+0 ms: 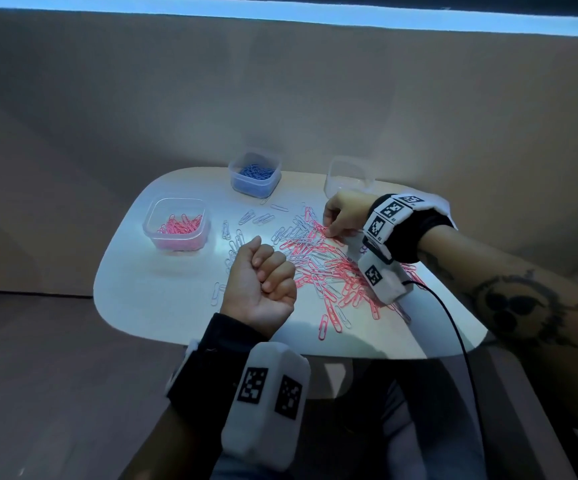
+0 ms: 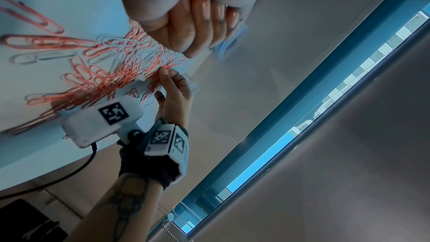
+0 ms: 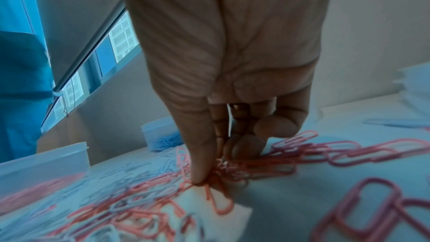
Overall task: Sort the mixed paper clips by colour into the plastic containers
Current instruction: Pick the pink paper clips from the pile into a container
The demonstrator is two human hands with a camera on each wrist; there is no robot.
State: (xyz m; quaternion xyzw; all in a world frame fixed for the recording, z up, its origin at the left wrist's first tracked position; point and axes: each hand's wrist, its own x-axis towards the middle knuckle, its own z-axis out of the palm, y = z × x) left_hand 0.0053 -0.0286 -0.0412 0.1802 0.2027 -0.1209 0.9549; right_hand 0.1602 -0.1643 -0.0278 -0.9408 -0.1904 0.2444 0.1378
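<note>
Head view, pile: pink and white paper clips [image 1: 318,261] lie mixed across the middle of the white table [image 1: 149,299].
Head view, containers: pink-clip container [image 1: 176,223] at left; blue-clip container [image 1: 255,174] at the back; clear container [image 1: 349,176] at back right, contents not discernible.
Head view, left hand [image 1: 261,289]: a closed fist, palm side up, over the pile's near-left edge; whether it holds clips cannot be told.
Head view, right hand [image 1: 343,214]: fingers bent down onto the pile's far edge.
Left wrist view: the left fist [image 2: 186,19] is curled tight, nothing visible inside; the right hand's fingertips [image 2: 164,73] touch pink clips.
Right wrist view: thumb [image 3: 200,163] and fingers are pinched narrowly on a pink paper clip [image 3: 218,200] at the pile's edge.
</note>
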